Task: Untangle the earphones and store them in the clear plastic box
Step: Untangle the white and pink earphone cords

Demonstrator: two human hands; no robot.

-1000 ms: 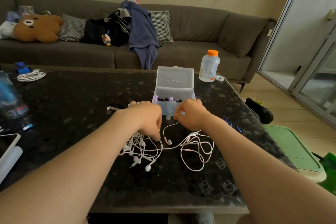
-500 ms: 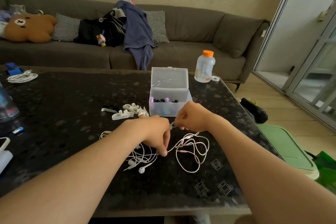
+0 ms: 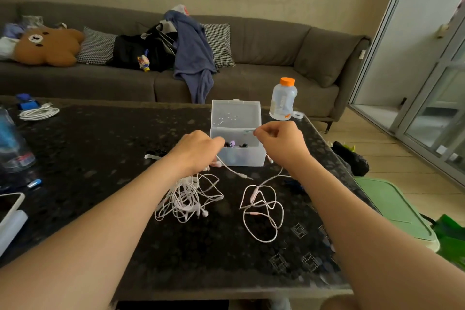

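Note:
A tangle of white earphones (image 3: 187, 199) lies on the dark table (image 3: 100, 148), and my left hand (image 3: 198, 150) grips cords at its top, just left of the clear plastic box (image 3: 239, 156). The box stands with its lid up and small dark and purple items inside. My right hand (image 3: 279, 139) is raised in front of the box and pinches a cord end near the lid. From that hand a pinkish-white earphone cord (image 3: 261, 209) hangs down and loops loosely on the table, apart from the tangle. A plug end (image 3: 245, 176) lies between them.
A bottle with an orange cap (image 3: 283, 99) stands behind the box near the table's right edge. A coiled white cable (image 3: 39, 112) lies far left; a blue-labelled bottle (image 3: 13, 146) and a phone (image 3: 8, 206) sit at the left edge. A sofa is beyond.
Both hands rose and moved apart toward the box. The right hand drew one cord out of the tangle, so it now lies as a separate loop on the right.

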